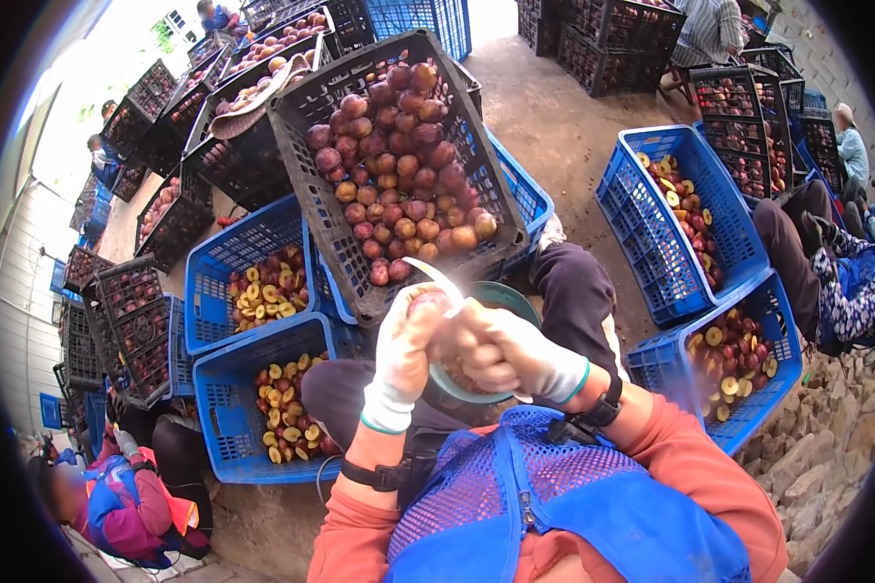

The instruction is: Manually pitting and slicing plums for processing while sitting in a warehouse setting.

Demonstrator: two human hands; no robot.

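My left hand (399, 350), in a white work glove, holds a reddish plum (429, 300) between thumb and fingers. My gloved right hand (521, 357) is shut on a knife with a pale curved blade (430, 273). That blade lies against the plum, its tip pointing up and left. Fingers of both hands hide part of the fruit and the knife's handle. Below the hands, between my knees, sits a teal bowl (531, 310); what it holds is mostly covered. Just beyond, a tilted black plastic crate (302, 193) full of whole plums (401, 167) rests on blue crates.
Blue plastic crates (208, 390) with cut plums (281, 415) stand at my left. More blue crates (627, 218) with cut plums are at my right. Stacked black crates (605, 51) line the back. Co-workers sit at left (127, 495) and right (846, 284). Rough stones (809, 466) lie at lower right.
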